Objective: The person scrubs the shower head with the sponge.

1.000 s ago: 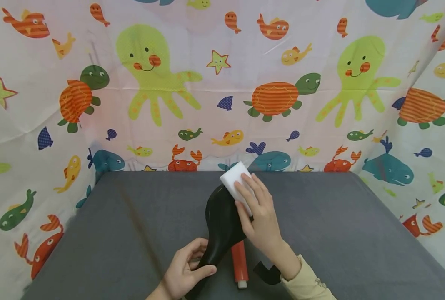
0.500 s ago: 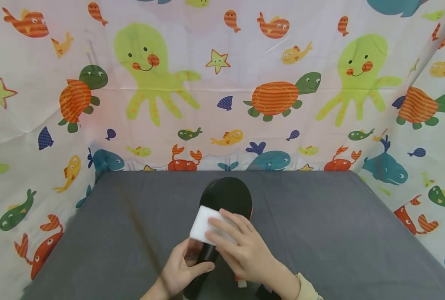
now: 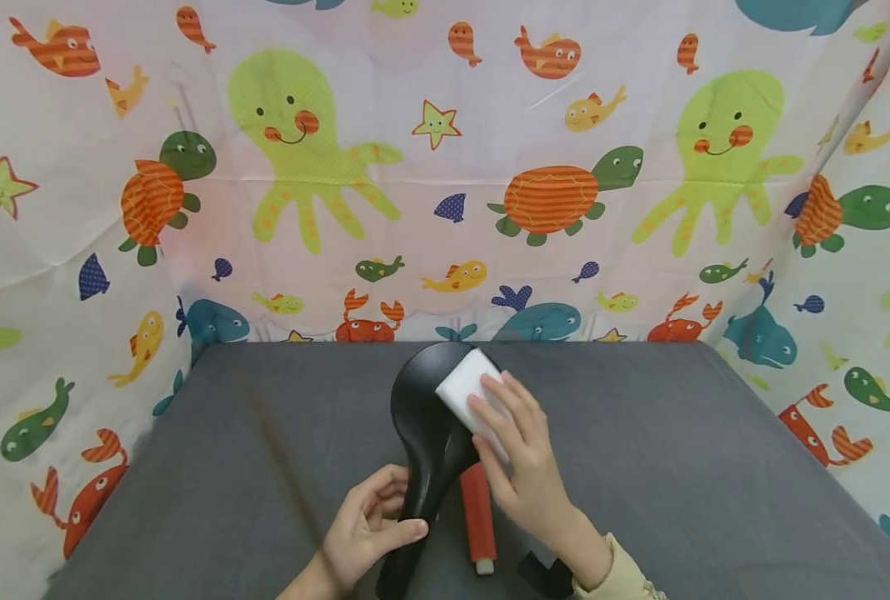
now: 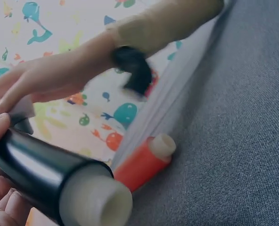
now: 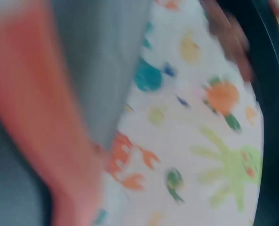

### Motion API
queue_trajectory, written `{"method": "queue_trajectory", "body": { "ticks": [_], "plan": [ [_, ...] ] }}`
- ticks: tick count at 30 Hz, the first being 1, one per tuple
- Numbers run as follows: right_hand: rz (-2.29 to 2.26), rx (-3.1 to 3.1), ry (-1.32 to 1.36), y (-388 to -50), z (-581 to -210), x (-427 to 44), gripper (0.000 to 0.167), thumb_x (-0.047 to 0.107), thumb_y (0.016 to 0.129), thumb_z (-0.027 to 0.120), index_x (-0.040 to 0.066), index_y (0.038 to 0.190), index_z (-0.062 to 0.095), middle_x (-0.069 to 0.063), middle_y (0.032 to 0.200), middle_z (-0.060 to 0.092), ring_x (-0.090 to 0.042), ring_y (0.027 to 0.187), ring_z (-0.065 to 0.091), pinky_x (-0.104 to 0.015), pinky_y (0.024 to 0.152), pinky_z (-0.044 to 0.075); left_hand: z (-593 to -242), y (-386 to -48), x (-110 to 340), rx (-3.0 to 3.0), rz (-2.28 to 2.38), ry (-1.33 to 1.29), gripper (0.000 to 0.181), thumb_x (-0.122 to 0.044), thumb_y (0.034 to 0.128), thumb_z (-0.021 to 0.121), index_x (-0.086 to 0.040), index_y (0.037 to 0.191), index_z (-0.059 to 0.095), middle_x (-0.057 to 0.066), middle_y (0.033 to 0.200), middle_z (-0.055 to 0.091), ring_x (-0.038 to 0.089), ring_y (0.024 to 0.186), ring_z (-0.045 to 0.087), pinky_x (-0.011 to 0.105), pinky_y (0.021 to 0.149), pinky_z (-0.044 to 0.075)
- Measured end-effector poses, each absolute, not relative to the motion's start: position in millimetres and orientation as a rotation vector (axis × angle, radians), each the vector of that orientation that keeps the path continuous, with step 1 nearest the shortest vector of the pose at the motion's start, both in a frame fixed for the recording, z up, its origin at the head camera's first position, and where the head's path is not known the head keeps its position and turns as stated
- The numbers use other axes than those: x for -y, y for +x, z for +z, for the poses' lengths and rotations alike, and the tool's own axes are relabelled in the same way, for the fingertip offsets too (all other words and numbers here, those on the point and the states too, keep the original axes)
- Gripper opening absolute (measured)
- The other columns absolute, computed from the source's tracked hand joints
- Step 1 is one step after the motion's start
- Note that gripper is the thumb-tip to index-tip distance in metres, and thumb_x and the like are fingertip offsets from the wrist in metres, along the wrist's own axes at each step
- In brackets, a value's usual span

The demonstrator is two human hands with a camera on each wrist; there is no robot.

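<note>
My left hand [image 3: 373, 529] grips the tubular handle of a black paddle-shaped thing [image 3: 418, 408], its glossy round head tilted up and away. In the left wrist view a pale plug [image 4: 104, 202] fills the handle's end. My right hand [image 3: 523, 454] holds a white sponge block [image 3: 460, 385] against the right side of the black head, fingers spread over it. Behind the black head, partly hidden by it, a red handle [image 3: 478, 512] with a pale end lies on the table. The right wrist view is blurred and shows the red handle [image 5: 36, 103] close up.
A grey cloth covers the table [image 3: 265, 450]. Around its back and sides hangs a white curtain [image 3: 445, 217] printed with sea animals. A black band [image 3: 546, 575] is at my right wrist.
The sponge moved from the head down to the handle's upper part, then back up onto the head. The black head tipped down and turned up again; my left hand kept its grip.
</note>
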State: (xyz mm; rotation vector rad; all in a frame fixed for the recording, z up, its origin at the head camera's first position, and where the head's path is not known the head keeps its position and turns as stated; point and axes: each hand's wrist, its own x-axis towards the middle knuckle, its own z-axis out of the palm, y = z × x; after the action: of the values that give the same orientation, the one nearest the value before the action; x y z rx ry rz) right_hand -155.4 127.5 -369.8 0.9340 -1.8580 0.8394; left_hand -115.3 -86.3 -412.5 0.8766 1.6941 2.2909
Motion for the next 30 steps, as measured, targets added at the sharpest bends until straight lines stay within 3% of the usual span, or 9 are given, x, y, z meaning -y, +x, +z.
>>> {"method": "queue_trajectory", "body": {
  "ticks": [8, 13, 20, 28, 30],
  "plan": [
    [0.661, 1.812, 1.237, -132.6, -388.1, -115.8, 0.030, 0.021, 0.097, 0.048, 0.003, 0.118, 0.060, -0.018, 0.130, 0.050, -0.039, 0.121, 0.040, -0.042, 0.104, 0.028, -411.9, -118.9, 88.3, -1.726, 2.316, 0.847, 0.034, 0.007, 0.0864, 0.057, 0.013, 0.118, 0.046, 0.011, 0.111, 0.062, 0.024, 0.098, 0.061, 0.032, 0.083, 0.050],
    [0.737, 1.804, 1.110, -155.3, -367.5, -128.1, 0.031, 0.021, 0.096, 0.049, 0.003, 0.119, 0.060, -0.019, 0.130, 0.050, -0.041, 0.122, 0.039, -0.045, 0.103, 0.028, -413.3, -118.5, 87.7, -1.628, 2.306, 0.871, 0.035, 0.008, 0.0860, 0.056, 0.013, 0.119, 0.044, 0.013, 0.109, 0.062, 0.033, 0.095, 0.062, 0.035, 0.081, 0.052],
    [0.921, 1.900, 0.862, -176.9, -345.0, -142.0, 0.037, 0.028, 0.097, 0.047, 0.004, 0.122, 0.058, -0.016, 0.134, 0.047, -0.038, 0.127, 0.034, -0.052, 0.103, 0.025, -418.2, -117.2, 85.7, -1.552, 2.285, 0.973, 0.035, 0.011, 0.0857, 0.055, 0.013, 0.119, 0.045, 0.012, 0.108, 0.062, 0.026, 0.094, 0.063, 0.034, 0.075, 0.053],
    [0.665, 1.835, 1.030, -142.1, -378.3, -114.3, 0.032, 0.021, 0.097, 0.046, 0.003, 0.120, 0.060, -0.018, 0.129, 0.051, -0.042, 0.121, 0.041, -0.048, 0.097, 0.031, -417.9, -115.7, 91.8, -1.515, 2.308, 0.757, 0.036, 0.006, 0.0877, 0.054, 0.008, 0.123, 0.046, 0.015, 0.112, 0.061, 0.030, 0.098, 0.062, 0.038, 0.086, 0.049],
    [0.589, 1.811, 1.129, -132.7, -386.5, -106.5, 0.031, 0.019, 0.096, 0.046, 0.004, 0.119, 0.060, -0.018, 0.128, 0.052, -0.041, 0.120, 0.043, -0.047, 0.093, 0.034, -418.2, -115.7, 93.8, -1.492, 2.309, 0.694, 0.035, 0.005, 0.0885, 0.052, 0.001, 0.123, 0.050, 0.010, 0.112, 0.061, 0.024, 0.097, 0.061, 0.033, 0.085, 0.049]
  ]
}}
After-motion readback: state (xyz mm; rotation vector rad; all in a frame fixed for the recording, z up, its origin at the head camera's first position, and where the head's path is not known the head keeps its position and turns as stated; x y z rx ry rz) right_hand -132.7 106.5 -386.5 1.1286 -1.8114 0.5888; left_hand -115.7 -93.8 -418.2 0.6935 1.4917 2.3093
